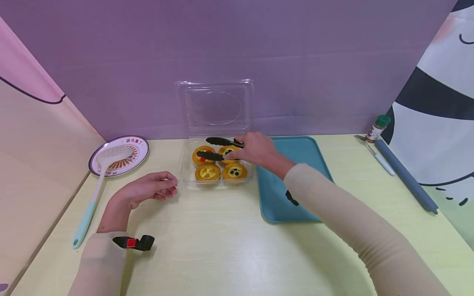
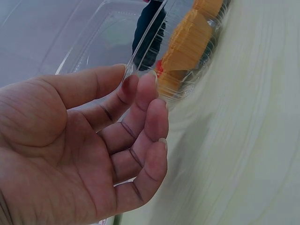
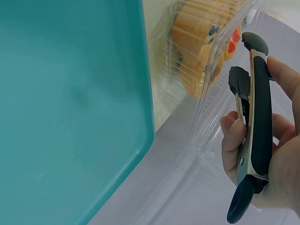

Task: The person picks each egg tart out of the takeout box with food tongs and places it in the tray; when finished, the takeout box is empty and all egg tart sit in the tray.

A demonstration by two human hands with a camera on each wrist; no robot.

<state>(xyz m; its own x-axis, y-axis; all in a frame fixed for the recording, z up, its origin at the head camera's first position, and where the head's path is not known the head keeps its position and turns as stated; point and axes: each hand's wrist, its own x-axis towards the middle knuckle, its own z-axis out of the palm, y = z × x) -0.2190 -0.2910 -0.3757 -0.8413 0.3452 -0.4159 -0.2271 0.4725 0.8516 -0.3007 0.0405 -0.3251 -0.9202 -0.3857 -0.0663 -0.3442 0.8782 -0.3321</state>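
My left hand (image 1: pixel 149 190) pinches the left rim of a clear plastic clamshell box (image 2: pixel 132 63) between thumb and index finger. Inside the box (image 1: pixel 188 176) sit several egg tarts (image 1: pixel 207 172), topped with yellow pieces, blueberries or red fruit. Its transparent lid (image 1: pixel 216 107) stands raised at the back. In my right hand (image 1: pixel 256 149) is a pair of black-tipped tongs (image 3: pixel 261 117), held over the back row. The tong tips are spread apart, one overlapping the red-topped tart (image 1: pixel 200 151) in the head view; the right wrist view shows nothing between them.
Right of the box lies a teal tray (image 1: pixel 275 201), partly under my right forearm. At left, a slotted spatula (image 1: pixel 92 201) leans across a patterned plate (image 1: pixel 142 154). On the far right are a green-capped jar (image 1: pixel 376 130), a knife (image 1: pixel 383 163) and a dark blue roll (image 1: pixel 407 176).
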